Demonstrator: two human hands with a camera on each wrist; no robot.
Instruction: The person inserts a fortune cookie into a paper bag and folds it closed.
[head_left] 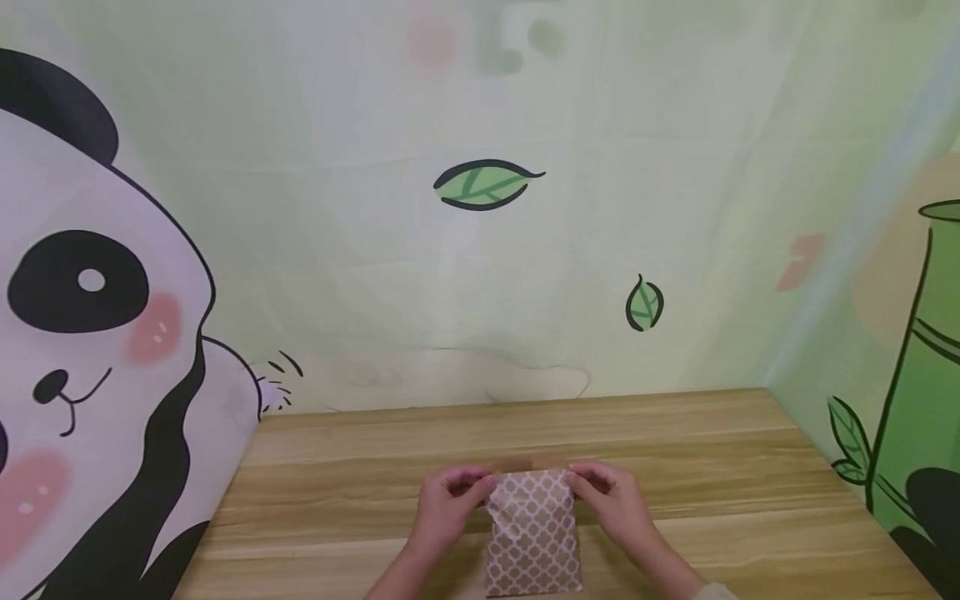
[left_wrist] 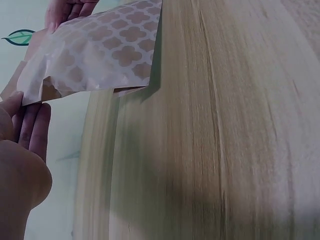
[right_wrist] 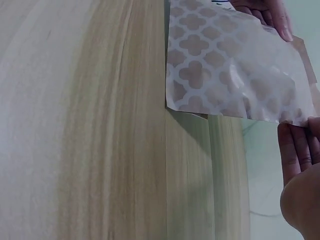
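Observation:
A flat paper bag (head_left: 534,533) with a tan and white quatrefoil pattern is held up over the wooden table, its top edge lifted. My left hand (head_left: 452,510) pinches the upper left corner between thumb and fingers. At the upper right corner my right hand (head_left: 617,504) pinches the paper the same way. Behind the top edge shows a plain brown strip (head_left: 531,461). In the left wrist view the bag (left_wrist: 117,47) slants down toward the table, its side edge crumpled near the left fingers. The right wrist view shows the bag's (right_wrist: 220,65) lower end close to the tabletop.
The wooden table (head_left: 337,467) spreads out on both sides of the bag. Behind it hangs a pale green cloth backdrop (head_left: 360,250) printed with a panda (head_left: 90,350), leaves and a bamboo stalk (head_left: 918,417).

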